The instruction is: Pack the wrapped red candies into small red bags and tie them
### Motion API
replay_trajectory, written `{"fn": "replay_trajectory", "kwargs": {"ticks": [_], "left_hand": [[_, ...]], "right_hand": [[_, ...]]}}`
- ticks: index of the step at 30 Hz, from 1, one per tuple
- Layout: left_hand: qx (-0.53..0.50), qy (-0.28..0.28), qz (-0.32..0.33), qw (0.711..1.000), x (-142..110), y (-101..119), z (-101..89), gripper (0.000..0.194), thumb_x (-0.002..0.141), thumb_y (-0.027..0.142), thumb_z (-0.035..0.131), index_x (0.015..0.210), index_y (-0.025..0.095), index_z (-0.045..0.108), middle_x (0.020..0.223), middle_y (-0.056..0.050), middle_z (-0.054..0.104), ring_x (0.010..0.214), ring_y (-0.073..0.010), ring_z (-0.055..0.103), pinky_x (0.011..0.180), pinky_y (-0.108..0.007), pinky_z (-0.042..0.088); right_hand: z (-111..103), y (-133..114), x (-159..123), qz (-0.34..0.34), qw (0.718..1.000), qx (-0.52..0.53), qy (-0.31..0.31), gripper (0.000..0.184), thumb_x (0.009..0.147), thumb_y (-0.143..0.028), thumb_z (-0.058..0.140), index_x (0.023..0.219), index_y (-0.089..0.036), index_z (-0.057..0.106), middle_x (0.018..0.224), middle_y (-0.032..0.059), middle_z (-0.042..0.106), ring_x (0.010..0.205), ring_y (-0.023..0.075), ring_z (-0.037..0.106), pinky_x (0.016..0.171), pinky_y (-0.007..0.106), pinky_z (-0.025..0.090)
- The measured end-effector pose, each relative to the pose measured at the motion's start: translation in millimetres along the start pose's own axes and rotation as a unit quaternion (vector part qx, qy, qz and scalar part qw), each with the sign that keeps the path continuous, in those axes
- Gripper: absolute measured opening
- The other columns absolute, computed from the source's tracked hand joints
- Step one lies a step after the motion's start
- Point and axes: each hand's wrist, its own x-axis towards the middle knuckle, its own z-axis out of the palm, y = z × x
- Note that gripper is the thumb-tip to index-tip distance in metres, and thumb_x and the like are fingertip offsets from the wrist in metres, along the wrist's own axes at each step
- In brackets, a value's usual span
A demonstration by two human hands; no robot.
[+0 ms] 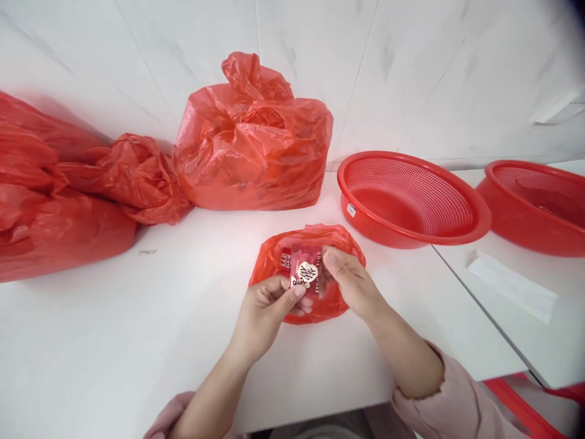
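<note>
Between my two hands is a small dark-red printed packet (307, 268) with a pale heart-shaped patch and dark characters. My left hand (269, 308) pinches its lower left corner between thumb and fingers. At the packet's right edge, my right hand (350, 277) has its thumb and fingers closed on it. Both hands are above a red plastic bag (269, 256) that lies spread on the white table. Another small red packet (286, 259) shows partly behind the held one, inside the bag's outline. The bag's middle is hidden by my hands.
A large stuffed red bag (256, 152) stands against the wall, with more red bags (64, 207) at the left. Two red mesh baskets (411, 238) (539, 225) sit at the right. A white paper strip (514, 286) lies near the table seam (479, 311).
</note>
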Motion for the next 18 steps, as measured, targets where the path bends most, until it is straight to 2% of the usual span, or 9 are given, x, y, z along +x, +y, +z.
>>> {"fn": "replay_trajectory", "kwargs": {"ticks": [3, 6, 9, 13, 15, 17, 18], "left_hand": [[0.021, -0.025, -0.002, 0.999, -2, -2, 1.0, 0.027, 0.083, 0.043, 0.071, 0.075, 0.017, 0.072, 0.072, -0.004, 0.074, 0.068, -0.0145, 0.068, 0.068, -0.024, 0.057], [0.012, -0.052, -0.001, 0.999, -2, -3, 1.6, 0.039, 0.087, 0.053, 0.061, 0.094, 0.017, 0.075, 0.094, -0.01, 0.076, 0.083, -0.0205, 0.07, 0.072, -0.029, 0.058], [-0.099, -0.048, -0.035, 0.993, 1, -4, 4.4, 0.052, 0.091, 0.062, 0.047, 0.122, 0.024, 0.065, 0.123, -0.01, 0.068, 0.103, -0.0251, 0.067, 0.077, -0.033, 0.059], [-0.253, -0.076, -0.118, 0.957, 4, -1, 11.2, 0.049, 0.096, 0.055, 0.042, 0.134, 0.027, 0.055, 0.138, -0.009, 0.058, 0.119, -0.0261, 0.06, 0.092, -0.038, 0.055], [-0.286, -0.074, -0.153, 0.943, 3, 2, 13.1, 0.045, 0.097, 0.049, 0.044, 0.134, 0.025, 0.055, 0.139, -0.01, 0.057, 0.12, -0.0269, 0.06, 0.097, -0.04, 0.053], [-0.308, -0.071, -0.17, 0.933, 2, 6, 12.7, 0.043, 0.098, 0.047, 0.044, 0.133, 0.025, 0.056, 0.139, -0.01, 0.057, 0.12, -0.0283, 0.06, 0.099, -0.044, 0.052], [-0.318, -0.071, -0.169, 0.93, 1, 8, 11.7, 0.042, 0.098, 0.047, 0.043, 0.133, 0.026, 0.056, 0.139, -0.01, 0.057, 0.121, -0.0288, 0.06, 0.099, -0.046, 0.052]], "right_hand": [[-1, -1, -1, 0.003, 0.999, -0.03, 0.03, 0.033, 0.093, -0.049, 0.056, 0.075, -0.022, 0.056, 0.067, -0.0008, 0.057, 0.059, 0.0124, 0.055, 0.056, 0.027, 0.047], [-3, -1, -1, 0.004, 0.996, -0.07, 0.054, 0.038, 0.094, -0.05, 0.052, 0.071, -0.021, 0.05, 0.066, -0.0013, 0.052, 0.059, 0.012, 0.052, 0.054, 0.026, 0.044], [1, 1, -2, 0.0, 0.985, -0.164, 0.044, 0.038, 0.097, -0.049, 0.045, 0.071, -0.021, 0.051, 0.064, -0.0007, 0.053, 0.058, 0.0129, 0.051, 0.054, 0.027, 0.042], [3, -3, -6, -0.026, 0.934, -0.355, 0.044, 0.035, 0.098, -0.045, 0.044, 0.082, -0.021, 0.063, 0.071, 0.002, 0.064, 0.064, 0.0156, 0.058, 0.061, 0.029, 0.043], [-16, -11, -16, -0.026, 0.923, -0.373, 0.089, 0.034, 0.098, -0.045, 0.043, 0.091, -0.022, 0.066, 0.08, 0.003, 0.069, 0.069, 0.0157, 0.061, 0.065, 0.029, 0.044], [-57, -18, -34, -0.003, 0.913, -0.372, 0.167, 0.035, 0.097, -0.047, 0.042, 0.097, -0.022, 0.067, 0.084, 0.0033, 0.069, 0.069, 0.0153, 0.06, 0.066, 0.028, 0.045], [-84, -21, -47, 0.019, 0.894, -0.39, 0.22, 0.036, 0.096, -0.048, 0.044, 0.092, -0.021, 0.067, 0.077, 0.003, 0.066, 0.065, 0.0154, 0.057, 0.063, 0.028, 0.042]]}}
